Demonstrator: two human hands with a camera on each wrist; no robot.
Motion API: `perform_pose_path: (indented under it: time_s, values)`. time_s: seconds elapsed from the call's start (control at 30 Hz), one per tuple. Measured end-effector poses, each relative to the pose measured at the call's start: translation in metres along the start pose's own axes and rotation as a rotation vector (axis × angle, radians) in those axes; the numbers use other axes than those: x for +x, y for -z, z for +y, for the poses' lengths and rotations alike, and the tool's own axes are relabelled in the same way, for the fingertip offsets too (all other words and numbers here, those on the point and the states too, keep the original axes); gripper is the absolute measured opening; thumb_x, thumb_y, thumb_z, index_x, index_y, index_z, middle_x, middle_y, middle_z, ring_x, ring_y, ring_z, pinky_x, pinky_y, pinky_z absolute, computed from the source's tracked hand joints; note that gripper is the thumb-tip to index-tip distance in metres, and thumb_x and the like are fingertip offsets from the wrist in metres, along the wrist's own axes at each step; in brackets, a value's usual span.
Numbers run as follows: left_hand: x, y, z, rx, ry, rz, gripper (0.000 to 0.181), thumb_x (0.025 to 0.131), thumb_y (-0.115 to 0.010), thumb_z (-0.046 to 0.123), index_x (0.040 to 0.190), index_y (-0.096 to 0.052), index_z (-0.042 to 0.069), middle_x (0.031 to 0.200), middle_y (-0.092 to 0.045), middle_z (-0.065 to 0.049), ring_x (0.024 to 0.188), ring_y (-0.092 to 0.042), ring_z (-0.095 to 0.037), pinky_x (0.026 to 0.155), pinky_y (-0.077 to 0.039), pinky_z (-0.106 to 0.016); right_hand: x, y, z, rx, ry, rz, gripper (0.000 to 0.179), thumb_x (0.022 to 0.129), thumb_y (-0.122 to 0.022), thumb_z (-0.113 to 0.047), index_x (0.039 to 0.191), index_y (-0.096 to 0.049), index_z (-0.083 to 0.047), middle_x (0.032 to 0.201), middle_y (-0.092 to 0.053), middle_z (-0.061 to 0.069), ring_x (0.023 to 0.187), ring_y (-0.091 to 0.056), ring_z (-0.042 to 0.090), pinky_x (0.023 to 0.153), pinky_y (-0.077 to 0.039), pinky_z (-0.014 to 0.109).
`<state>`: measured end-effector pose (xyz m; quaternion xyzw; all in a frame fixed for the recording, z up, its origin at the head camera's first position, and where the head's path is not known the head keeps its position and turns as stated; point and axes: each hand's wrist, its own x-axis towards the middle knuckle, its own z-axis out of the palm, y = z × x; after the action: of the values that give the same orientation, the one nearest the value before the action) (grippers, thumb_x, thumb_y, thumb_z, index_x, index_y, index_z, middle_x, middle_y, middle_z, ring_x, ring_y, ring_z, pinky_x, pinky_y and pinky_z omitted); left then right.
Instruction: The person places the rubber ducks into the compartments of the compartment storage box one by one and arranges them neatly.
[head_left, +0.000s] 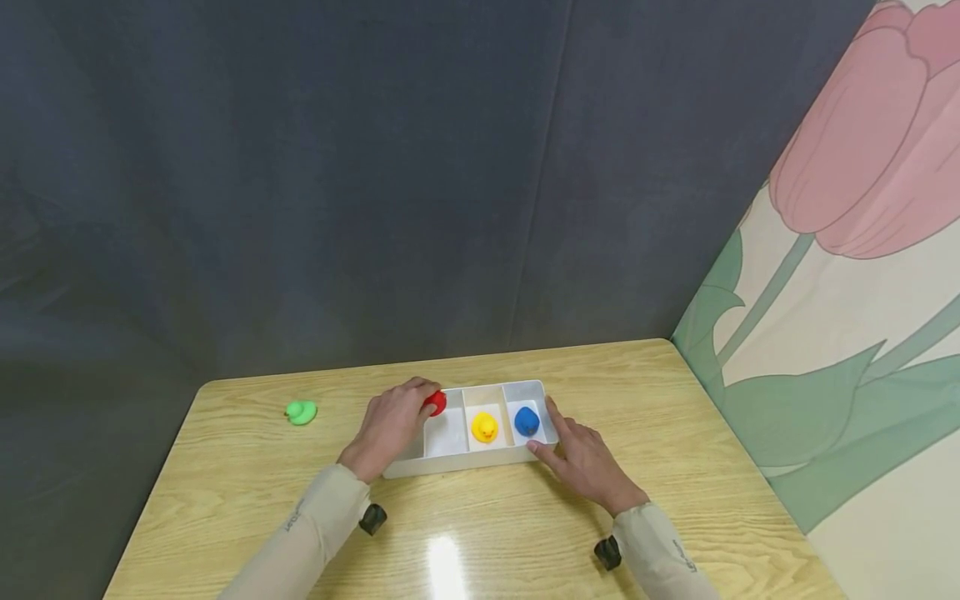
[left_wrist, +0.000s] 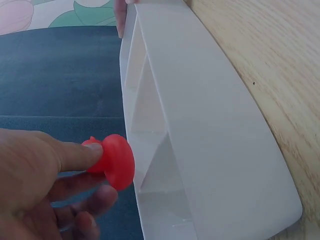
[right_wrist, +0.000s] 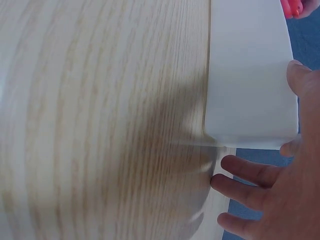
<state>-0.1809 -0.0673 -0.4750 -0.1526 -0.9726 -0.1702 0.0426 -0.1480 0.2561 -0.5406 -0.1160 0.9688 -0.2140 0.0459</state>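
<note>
My left hand (head_left: 392, 427) pinches a red rubber duck (left_wrist: 119, 162) between thumb and fingers, above the left part of a white divided tray (head_left: 468, 458). In the head view that hand covers much of the tray's leftmost compartment. A yellow rubber duck (head_left: 483, 427) sits in a compartment right of the middle, and a blue duck (head_left: 527, 422) in the rightmost one. My right hand (head_left: 588, 460) holds the tray's right end, thumb on the front rim and index finger along the end wall; its other fingers spread off the tray in the right wrist view.
A green rubber duck (head_left: 302, 412) stands on the wooden table (head_left: 225, 492) left of the tray. Behind the table hangs a dark curtain (head_left: 360, 183). A cloth with printed tulips (head_left: 847, 333) borders the right side.
</note>
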Motion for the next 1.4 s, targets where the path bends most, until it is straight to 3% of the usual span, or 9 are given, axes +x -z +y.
perform_pose_path:
  time_s: [0.23, 0.5, 0.83, 1.4]
  values:
    - [0.000, 0.002, -0.004, 0.007, -0.097, -0.067, 0.039, 0.093, -0.083, 0.016, 0.131, -0.077, 0.019, 0.135, -0.067, -0.004, 0.110, -0.068, -0.022, 0.088, -0.065, -0.039, 0.000, 0.000, 0.000, 0.002, -0.004, -0.005, 0.091, 0.106, -0.054, -0.060, 0.172, -0.014, -0.012, 0.158, -0.052, 0.030, 0.145, -0.053, 0.048, 0.125, -0.033, 0.069]
    - [-0.001, 0.007, -0.008, -0.031, -0.224, -0.151, 0.040, 0.091, -0.085, 0.015, 0.129, -0.078, 0.023, 0.116, -0.064, 0.001, 0.100, -0.061, -0.013, 0.082, -0.060, -0.028, 0.001, -0.002, 0.000, 0.015, -0.011, -0.011, 0.091, 0.106, -0.055, -0.060, 0.172, -0.015, -0.012, 0.159, -0.051, 0.030, 0.146, -0.052, 0.049, 0.125, -0.032, 0.069]
    - [0.004, 0.008, -0.005, 0.055, -0.346, -0.195, 0.027, 0.094, -0.083, 0.016, 0.121, -0.080, 0.022, 0.108, -0.068, -0.001, 0.094, -0.062, -0.014, 0.079, -0.060, -0.029, 0.000, -0.003, 0.001, 0.018, 0.008, 0.010, 0.090, 0.106, -0.055, -0.059, 0.171, -0.018, -0.011, 0.158, -0.052, 0.031, 0.145, -0.053, 0.050, 0.124, -0.034, 0.070]
    - [0.014, -0.007, -0.003, 0.145, -0.378, -0.274, 0.031, 0.094, -0.080, 0.006, 0.121, -0.081, 0.021, 0.110, -0.070, 0.000, 0.091, -0.056, -0.012, 0.078, -0.055, -0.024, 0.002, -0.002, 0.001, -0.017, 0.009, 0.007, 0.091, 0.105, -0.057, -0.059, 0.172, -0.017, -0.011, 0.154, -0.056, 0.027, 0.142, -0.055, 0.046, 0.125, -0.031, 0.071]
